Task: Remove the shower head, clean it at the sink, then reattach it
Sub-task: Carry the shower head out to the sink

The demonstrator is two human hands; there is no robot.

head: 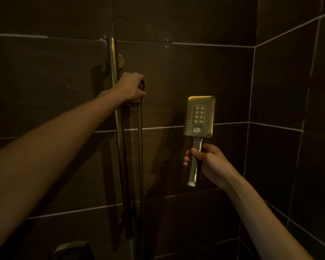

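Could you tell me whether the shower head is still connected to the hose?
No, the shower head is held apart in the right hand, while the left hand grips the hose end.

Bare forearms, bare hands [131,87]

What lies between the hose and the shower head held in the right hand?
In the head view, only bare dark wall tile with a pale grout line lies between the hose and the shower head; nothing joins them.
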